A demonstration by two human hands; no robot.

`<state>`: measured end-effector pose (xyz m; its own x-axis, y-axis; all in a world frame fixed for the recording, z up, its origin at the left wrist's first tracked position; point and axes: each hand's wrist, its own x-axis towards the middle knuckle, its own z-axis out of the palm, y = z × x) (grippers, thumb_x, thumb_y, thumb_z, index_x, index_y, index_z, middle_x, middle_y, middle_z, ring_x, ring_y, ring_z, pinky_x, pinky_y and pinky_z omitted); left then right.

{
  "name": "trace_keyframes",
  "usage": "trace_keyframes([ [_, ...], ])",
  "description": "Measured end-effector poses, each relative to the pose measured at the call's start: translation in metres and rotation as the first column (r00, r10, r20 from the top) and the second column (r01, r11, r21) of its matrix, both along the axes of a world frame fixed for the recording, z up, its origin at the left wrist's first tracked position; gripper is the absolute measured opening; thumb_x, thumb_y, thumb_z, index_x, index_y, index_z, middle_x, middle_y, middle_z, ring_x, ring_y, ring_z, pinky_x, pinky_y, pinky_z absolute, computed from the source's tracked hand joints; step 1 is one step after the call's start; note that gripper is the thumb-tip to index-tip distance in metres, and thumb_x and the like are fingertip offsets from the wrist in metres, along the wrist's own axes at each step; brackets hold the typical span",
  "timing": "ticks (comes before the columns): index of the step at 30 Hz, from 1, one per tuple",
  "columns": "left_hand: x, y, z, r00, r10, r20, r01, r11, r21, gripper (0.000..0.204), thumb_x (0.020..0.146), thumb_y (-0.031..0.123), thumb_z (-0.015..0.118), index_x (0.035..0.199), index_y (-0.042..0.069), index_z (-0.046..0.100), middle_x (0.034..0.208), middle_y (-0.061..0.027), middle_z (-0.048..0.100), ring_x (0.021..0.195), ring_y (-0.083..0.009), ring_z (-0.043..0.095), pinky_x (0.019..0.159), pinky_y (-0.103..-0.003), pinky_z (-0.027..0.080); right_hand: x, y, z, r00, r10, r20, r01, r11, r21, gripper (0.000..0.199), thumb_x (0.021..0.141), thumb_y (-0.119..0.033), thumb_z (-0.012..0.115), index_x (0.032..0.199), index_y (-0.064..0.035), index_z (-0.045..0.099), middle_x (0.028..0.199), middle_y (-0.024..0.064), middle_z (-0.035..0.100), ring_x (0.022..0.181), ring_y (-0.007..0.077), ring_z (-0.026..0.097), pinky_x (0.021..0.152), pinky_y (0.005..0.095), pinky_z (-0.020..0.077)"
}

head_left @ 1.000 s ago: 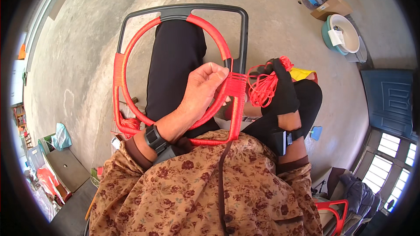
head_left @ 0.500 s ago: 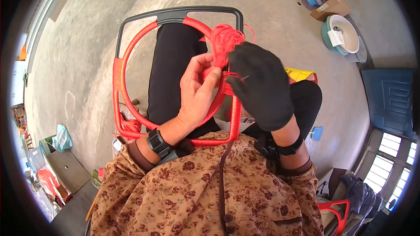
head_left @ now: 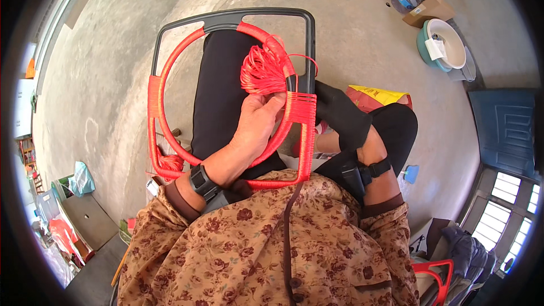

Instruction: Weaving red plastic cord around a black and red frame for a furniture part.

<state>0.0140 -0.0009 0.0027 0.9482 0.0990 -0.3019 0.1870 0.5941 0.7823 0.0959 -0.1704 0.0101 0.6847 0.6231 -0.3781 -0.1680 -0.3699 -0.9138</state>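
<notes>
My left hand, bare, pinches a bundle of red cord between thumb and fingertips, the fingers pressed together around the lower end of the bundle, just inside the right-hand curve of the red ring. The bundle fans upward from the fingertips and lies against the ring where it meets the dark frame. A thin loop of the same cord arcs to the right of the bundle, past the frame's right bar. My right hand, in a black glove, sits just right of that bar, its fingers reaching toward the wrapped red section; whether they grip the cord or only touch the frame I cannot tell, since the bar hides the fingertips.

The frame rests tilted across my lap, its rounded black top toward the upper edge of the view and its cord-wrapped bottom rail against my floral shirt. The ring sits inside the frame, touching it at the top, at the left side and at the right bar. A small tangle of red cord hangs at the frame's lower left corner. A black watch bands the left wrist, another strap the right. On the concrete floor, well apart at upper right, stand a basin and a cardboard box.
</notes>
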Motion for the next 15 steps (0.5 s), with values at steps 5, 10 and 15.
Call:
trace_keyframes([
  [5, 0.001, 0.006, 0.003, 0.994, -0.050, -0.096, 0.037, 0.991, -0.131, 0.020, 0.095, 0.016, 0.052, 0.110, 0.002, 0.056, 0.095, -0.0046, 0.066, 0.084, -0.0101, 0.064, 0.078, -0.025, 0.052, 0.026, -0.039, -0.024, 0.428, 0.147, 0.892, -0.265, 0.964, -0.032, 0.035, 0.084, -0.015, 0.060, 0.116, -0.0042, 0.056, 0.115, 0.0168, 0.056, 0.102, 0.0181, 0.057, 0.081, 0.0314, 0.0495],
  [10, 0.001, 0.000, 0.005, 0.999, -0.017, -0.029, 0.014, 0.996, -0.093, 0.021, 0.094, 0.016, 0.056, 0.111, 0.004, 0.055, 0.093, -0.0018, 0.065, 0.080, -0.0065, 0.062, 0.072, -0.020, 0.050, 0.006, -0.090, -0.024, 0.473, 0.006, 0.881, 0.016, 1.000, -0.016, 0.032, 0.086, -0.014, 0.057, 0.116, -0.0018, 0.057, 0.110, 0.0139, 0.059, 0.096, 0.0176, 0.058, 0.079, 0.0303, 0.0487],
  [15, 0.000, 0.002, 0.010, 0.998, -0.031, 0.052, 0.038, 0.990, -0.135, 0.019, 0.092, 0.012, 0.060, 0.110, 0.006, 0.057, 0.086, 0.0038, 0.062, 0.067, 0.0000, 0.053, 0.059, -0.015, 0.042, 0.014, -0.092, -0.030, 0.465, -0.155, 0.872, 0.312, 0.950, 0.003, 0.029, 0.089, -0.013, 0.053, 0.115, 0.0007, 0.057, 0.104, 0.0110, 0.061, 0.090, 0.0171, 0.059, 0.077, 0.0291, 0.0480],
])
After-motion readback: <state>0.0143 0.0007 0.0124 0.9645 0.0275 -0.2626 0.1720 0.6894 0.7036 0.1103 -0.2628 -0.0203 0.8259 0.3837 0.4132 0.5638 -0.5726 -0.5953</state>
